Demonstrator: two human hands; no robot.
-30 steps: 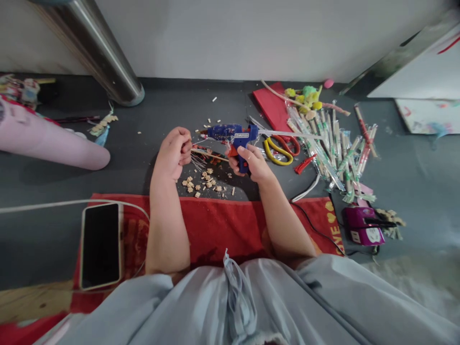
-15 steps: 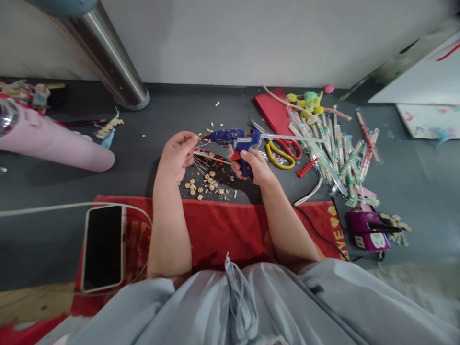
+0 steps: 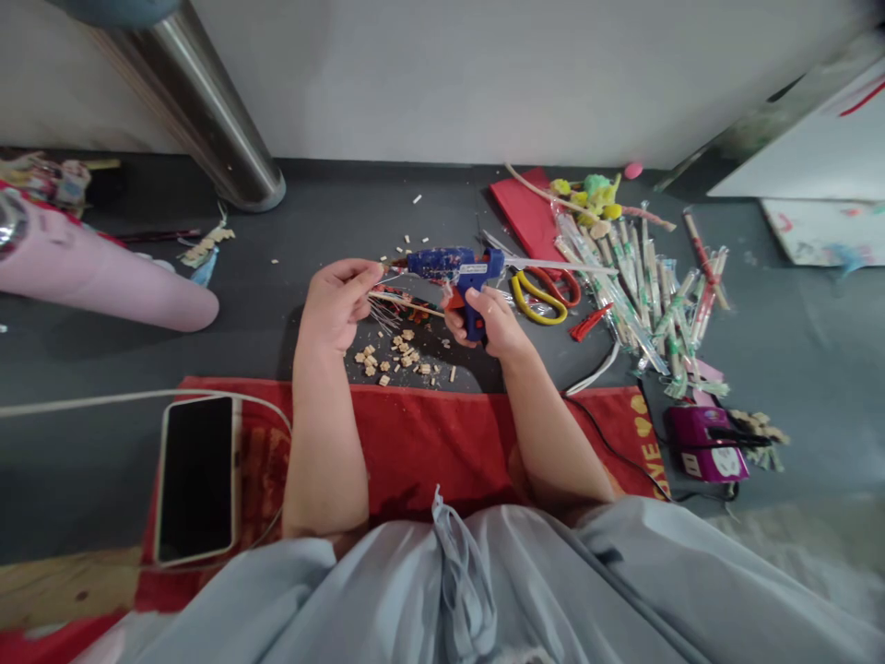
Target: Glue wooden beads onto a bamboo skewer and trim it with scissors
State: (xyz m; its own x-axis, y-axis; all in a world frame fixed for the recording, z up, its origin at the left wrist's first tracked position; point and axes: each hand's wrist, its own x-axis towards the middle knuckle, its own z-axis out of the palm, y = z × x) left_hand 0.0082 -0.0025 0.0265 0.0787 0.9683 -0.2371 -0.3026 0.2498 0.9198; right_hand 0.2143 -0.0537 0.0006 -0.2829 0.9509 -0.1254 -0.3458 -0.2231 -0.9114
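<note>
1. The blue plastic hot glue gun (image 3: 453, 268) is gripped by the closed right hand (image 3: 488, 318), above the red cloth mat (image 3: 415, 433).
2. A thin wooden stick (image 3: 405, 302) is pinched by the left hand (image 3: 336, 300), just left of the gun's nozzle.
3. Small cut wooden bits (image 3: 391, 355) lie loose beneath the gun, seemingly not yet glued.

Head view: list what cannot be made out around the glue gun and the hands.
- Piece pinched in the left hand: too small, hidden by fingertips.
- Glue gun nozzle contact with it: too small to tell.
- Glue gun trigger: covered by the right hand.
- Small wooden pieces: shapes too fine.
- Pink cylinder: cut off by the left edge.
</note>
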